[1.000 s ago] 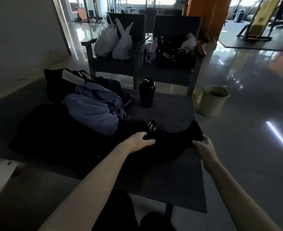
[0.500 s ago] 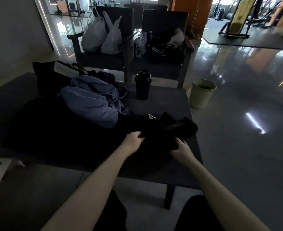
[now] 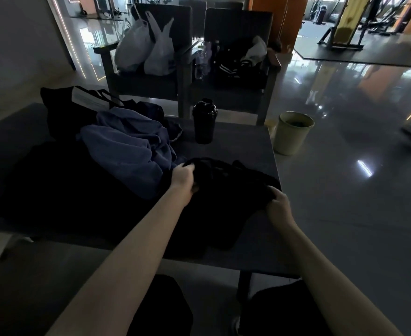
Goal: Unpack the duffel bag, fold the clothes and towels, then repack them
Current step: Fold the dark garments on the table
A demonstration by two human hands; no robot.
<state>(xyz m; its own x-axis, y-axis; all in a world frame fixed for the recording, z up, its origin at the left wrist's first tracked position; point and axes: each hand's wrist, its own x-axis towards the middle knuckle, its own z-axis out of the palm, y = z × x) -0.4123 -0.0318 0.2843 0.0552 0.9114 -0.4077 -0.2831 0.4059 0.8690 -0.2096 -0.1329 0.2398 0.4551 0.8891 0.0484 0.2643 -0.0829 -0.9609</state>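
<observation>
A black garment (image 3: 226,190) lies bunched at the near right corner of the dark table (image 3: 248,146). My left hand (image 3: 183,177) grips its upper left edge with curled fingers. At the garment's right edge, my right hand (image 3: 277,206) holds a fold close to the table's side. A crumpled blue garment (image 3: 129,151) sits left of my left hand, on top of more dark cloth (image 3: 54,185). The black duffel bag (image 3: 66,110) stands at the back left of the table, its opening hard to make out in the dim light.
A black shaker bottle (image 3: 204,121) stands upright on the table behind the clothes. A pale green bin (image 3: 292,133) sits on the floor right of the table. Two dark chairs behind hold white plastic bags (image 3: 146,47) and a black bag (image 3: 238,66).
The black garment has been gathered in from a stretched-out line into a bunch. My right hand first moved in toward my left, then out to the garment's right edge.
</observation>
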